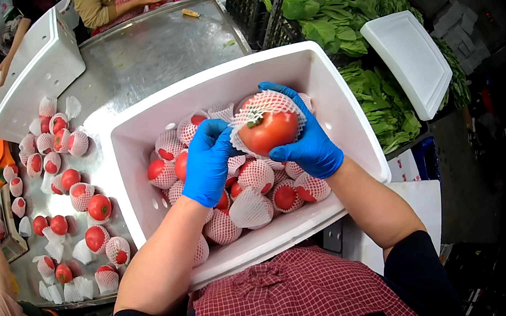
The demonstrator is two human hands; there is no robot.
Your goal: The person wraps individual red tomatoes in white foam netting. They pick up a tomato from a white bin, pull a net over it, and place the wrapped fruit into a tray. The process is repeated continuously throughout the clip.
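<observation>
My right hand (308,140), in a blue glove, holds a large red tomato (270,132) above an open white foam box (265,256). A white foam net sleeve (268,103) lies over the upper part of this tomato and hangs at its left side. My left hand (209,159), gloved in blue too, pinches the left edge of the sleeve between thumb and fingers. Below both hands, the box holds several tomatoes in foam nets, such as a netted tomato (256,176) and one heart-shaped net (250,207) near the front wall.
Loose and netted tomatoes (99,207) lie on the steel table (151,44) at left. A knife (191,13) rests at the table's far side. Leafy greens (322,3) and a foam lid (411,64) stand at right. Co-workers' arms reach in at the left and top.
</observation>
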